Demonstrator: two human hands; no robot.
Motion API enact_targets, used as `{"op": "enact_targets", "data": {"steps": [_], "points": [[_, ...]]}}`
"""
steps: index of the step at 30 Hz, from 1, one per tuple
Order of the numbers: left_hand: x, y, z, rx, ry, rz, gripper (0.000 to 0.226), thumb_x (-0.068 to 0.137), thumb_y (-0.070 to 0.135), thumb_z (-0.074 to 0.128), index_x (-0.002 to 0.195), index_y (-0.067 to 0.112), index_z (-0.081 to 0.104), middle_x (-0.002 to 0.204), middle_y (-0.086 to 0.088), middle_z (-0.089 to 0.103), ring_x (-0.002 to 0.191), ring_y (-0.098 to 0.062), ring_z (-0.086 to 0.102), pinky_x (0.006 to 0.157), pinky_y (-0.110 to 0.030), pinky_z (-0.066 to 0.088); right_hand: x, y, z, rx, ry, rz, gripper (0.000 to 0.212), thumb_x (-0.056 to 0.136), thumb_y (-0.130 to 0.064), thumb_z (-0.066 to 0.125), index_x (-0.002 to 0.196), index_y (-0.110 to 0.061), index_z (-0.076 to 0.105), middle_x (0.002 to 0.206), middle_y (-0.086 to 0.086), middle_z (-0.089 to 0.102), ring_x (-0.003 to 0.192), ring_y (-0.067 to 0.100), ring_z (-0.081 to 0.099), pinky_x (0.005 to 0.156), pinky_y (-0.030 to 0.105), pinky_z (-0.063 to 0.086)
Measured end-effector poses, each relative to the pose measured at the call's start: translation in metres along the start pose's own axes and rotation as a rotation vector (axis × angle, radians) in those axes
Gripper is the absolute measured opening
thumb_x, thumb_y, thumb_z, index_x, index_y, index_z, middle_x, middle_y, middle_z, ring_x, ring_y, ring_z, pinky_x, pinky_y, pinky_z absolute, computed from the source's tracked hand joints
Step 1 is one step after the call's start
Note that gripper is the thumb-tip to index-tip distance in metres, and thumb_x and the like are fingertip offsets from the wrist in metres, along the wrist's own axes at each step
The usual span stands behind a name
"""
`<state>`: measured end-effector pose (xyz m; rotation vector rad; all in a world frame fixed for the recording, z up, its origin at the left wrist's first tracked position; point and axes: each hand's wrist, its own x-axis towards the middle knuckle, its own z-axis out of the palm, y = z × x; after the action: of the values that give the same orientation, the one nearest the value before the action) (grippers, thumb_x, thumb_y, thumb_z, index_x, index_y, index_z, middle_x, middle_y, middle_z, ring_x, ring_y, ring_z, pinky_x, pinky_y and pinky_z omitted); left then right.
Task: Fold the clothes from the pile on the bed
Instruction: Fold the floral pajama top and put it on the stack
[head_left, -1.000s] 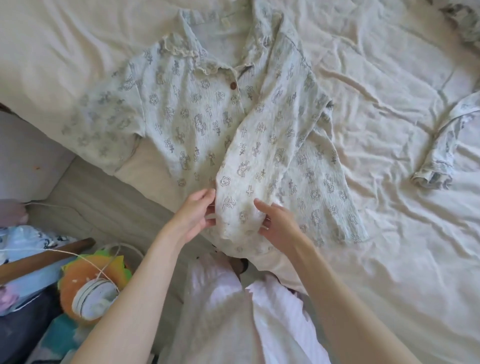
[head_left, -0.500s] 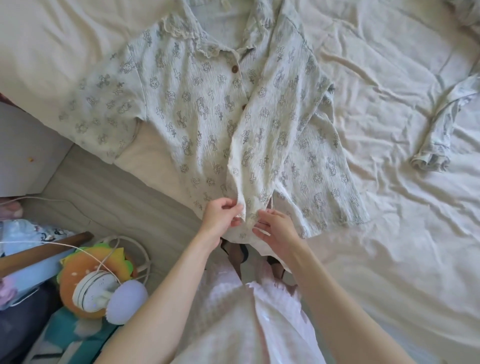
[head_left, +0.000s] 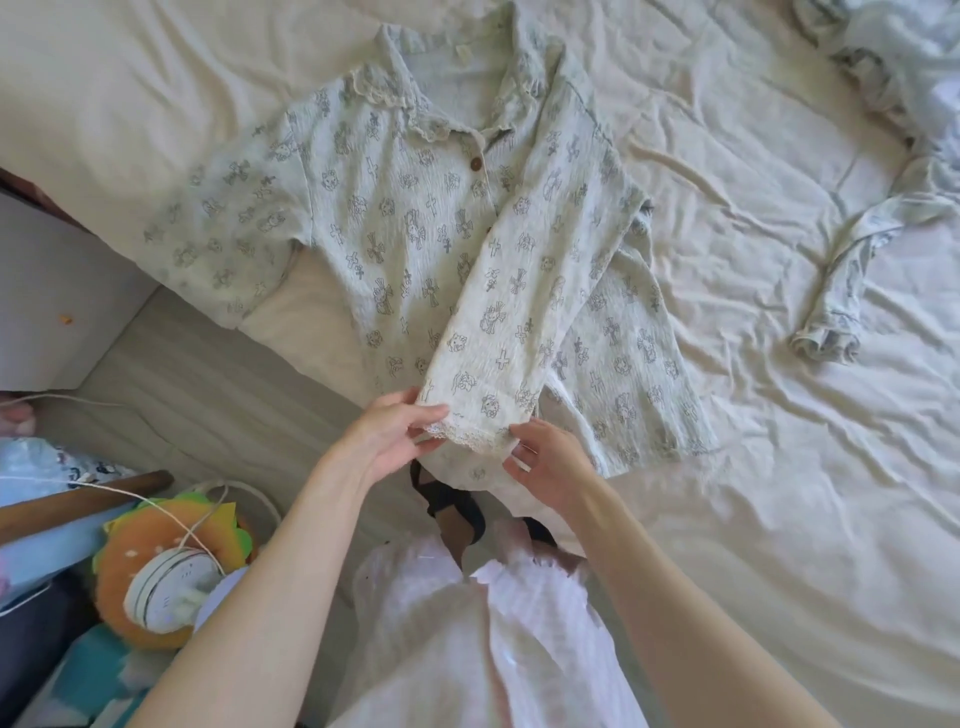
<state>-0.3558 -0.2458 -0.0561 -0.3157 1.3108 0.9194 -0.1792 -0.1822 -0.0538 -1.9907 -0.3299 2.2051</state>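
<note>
1. Pinching the sleeve cuff, left hand and right hand hold opposite corners.
2. Sleeve runs lengthwise down the shirt, cuff at the hem, nearest both hands.

Two hands, the left hand and the right hand, work over one printed pajama shirt showing three brown buttons, with two more crumpled garments on the one bed sheet.
</note>
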Motion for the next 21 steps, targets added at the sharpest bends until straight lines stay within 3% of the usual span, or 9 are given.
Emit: {"op": "enact_targets", "data": {"steps": [3,7,10,13,16,19,21], "points": [[-0.004,0.01,0.008,-0.004,-0.058,-0.035,0.027,0.079,-0.001,0.064,0.105,0.002,0.06,0.106,-0.015,0.065,0.097,-0.025,0.062,0.077,-0.036,0.054,-0.005,-0.007,0.006,-0.063,-0.045,-0.012,0.02,0.084,0.006,0.057,0.073,-0.011,0.059,0.079,0.005,0.064,0.075,0.018,0.06,0.068,0.03,0.05],[-0.004,0.026,0.023,-0.031,0.016,-0.004,0.012,0.088,0.012,0.062,0.096,0.003,0.06,0.091,-0.013,0.067,0.08,-0.023,0.064,0.064,-0.034,0.056,-0.008,-0.016,0.013,-0.066,-0.023,-0.038,0.017,0.085,0.007,0.056,0.078,-0.009,0.055,0.081,0.007,0.06,0.075,0.019,0.058,0.066,0.031,0.05],[-0.002,0.034,0.018,0.037,0.133,0.14,0.009,0.086,0.008,0.064,0.086,0.005,0.056,0.089,-0.013,0.065,0.078,-0.024,0.063,0.065,-0.039,0.054,-0.001,-0.018,0.021,-0.032,-0.035,-0.04,0.005,0.088,-0.001,0.058,0.089,-0.006,0.059,0.095,0.009,0.059,0.086,0.021,0.058,0.074,0.033,0.051],[0.0,0.033,0.004,0.222,0.294,0.297,0.017,0.082,0.011,0.071,0.081,0.011,0.054,0.082,-0.004,0.062,0.07,-0.017,0.059,0.059,-0.029,0.046,0.006,-0.015,0.03,-0.103,-0.09,-0.035,0.005,0.09,-0.011,0.061,0.094,-0.007,0.061,0.091,0.007,0.057,0.082,0.022,0.057,0.08,0.035,0.052],[0.008,0.019,-0.011,0.424,0.435,0.335,0.012,0.086,0.01,0.065,0.092,0.01,0.055,0.093,-0.004,0.062,0.082,-0.018,0.058,0.06,-0.019,0.042,0.011,-0.01,0.036,-0.411,-0.071,0.029,0.014,0.093,-0.007,0.056,0.107,-0.004,0.056,0.088,0.01,0.061,0.074,0.021,0.061,0.076,0.033,0.054],[0.02,0.006,-0.02,0.612,0.493,0.16,0.032,0.091,0.012,0.057,0.121,0.005,0.047,0.12,-0.01,0.053,0.109,-0.027,0.053,0.083,-0.028,0.041,0.019,-0.027,0.028,-0.634,-0.028,0.023,0.017,0.094,-0.007,0.052,0.111,-0.007,0.055,0.097,0.011,0.065,0.079,0.021,0.062,0.075,0.032,0.053],[0.026,0.009,-0.017,0.734,0.507,0.103,0.04,0.093,0.016,0.055,0.129,0.006,0.043,0.13,-0.01,0.048,0.115,-0.027,0.05,0.089,-0.031,0.039,0.029,-0.053,0.014,-0.62,0.022,-0.044,0.015,0.096,-0.01,0.051,0.109,-0.007,0.057,0.088,0.008,0.064,0.072,0.019,0.06,0.071,0.03,0.052]]}}
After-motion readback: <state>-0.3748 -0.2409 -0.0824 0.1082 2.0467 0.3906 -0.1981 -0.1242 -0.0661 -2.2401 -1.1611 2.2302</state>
